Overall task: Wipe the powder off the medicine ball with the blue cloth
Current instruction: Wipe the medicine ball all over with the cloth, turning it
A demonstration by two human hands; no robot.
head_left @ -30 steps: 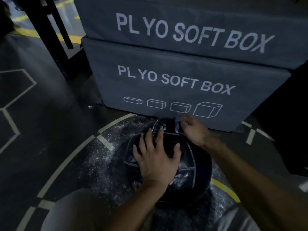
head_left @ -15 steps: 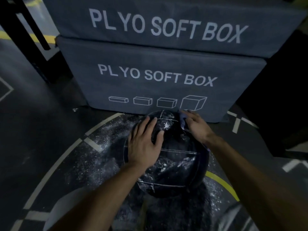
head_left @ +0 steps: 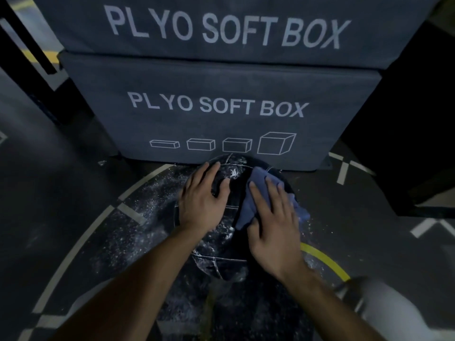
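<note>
The right hand (head_left: 273,225) lies flat with its fingers (head_left: 273,193) straight and close together, pressing a crumpled blue cloth (head_left: 248,205) onto the right upper side of the round, dark, stitched leather medicine ball (head_left: 231,242). The cloth shows past the fingertips at the top, along the thumb side, and in a small bright fold at the outer edge of the hand; the part under the palm is hidden. The left hand (head_left: 202,205) rests spread on the ball's left upper side, fingers slightly bent over the curve and the thumb stretched toward the cloth, holding nothing else. Between the two hands a strip of the ball is bare, with a white smear of powder (head_left: 232,172) near its top and more flecks lower down by the wrists. The ball's lower edge is hard to make out against the dark floor (head_left: 73,193) and is partly covered by both forearms. White powder is scattered on the floor around the ball, thickest to its left. The ball sits on the floor, touching or just in front of the lower of two stacked grey fabric plyo soft boxes (head_left: 221,119); the upper box is cut off by the frame's top edge.
</note>
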